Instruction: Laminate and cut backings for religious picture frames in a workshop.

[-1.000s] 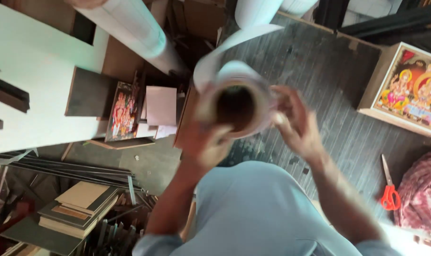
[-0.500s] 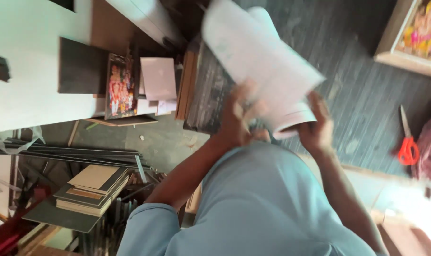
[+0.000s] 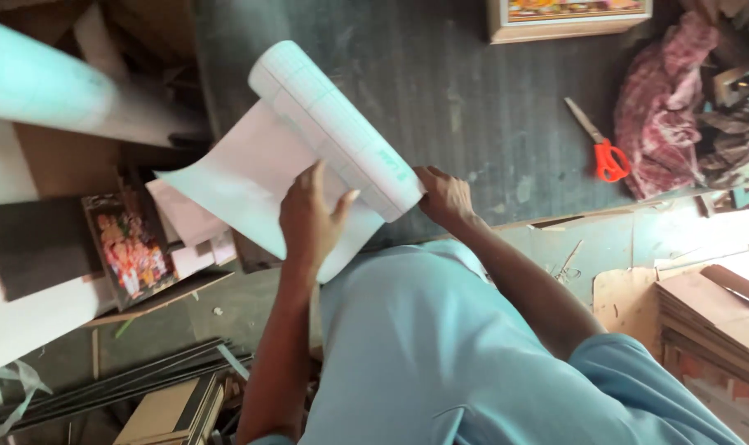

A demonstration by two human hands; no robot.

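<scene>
Counter [image 3: 440, 107]: dark, ribbed; carries framed picture [image 3: 568, 18], red-handled scissors [image 3: 603, 148], crumpled cloth [image 3: 667, 99].
White film roll [image 3: 337, 128]: held above counter's near edge, loose sheet [image 3: 242, 185] trailing left.
Left hand [image 3: 312, 218]: grip spread flat on sheet, not closed.
Right hand [image 3: 444, 198]: grip wrapped on roll's near end.
Risk: sheet likely creases or slips under flat palm; roll may telescope or unspool; trailing edge could snag clutter at left.

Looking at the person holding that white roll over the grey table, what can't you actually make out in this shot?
Head view only:
- Right hand: its fingers sit behind the white roll, so the grip is hidden.
- Framed picture: cut off by the top edge.
- Pale tube at upper left: blurred and cut by the left edge.
- Stacked cardboard: cut by the right edge.
- Left hand: its palm is hidden against the loose sheet.
</scene>
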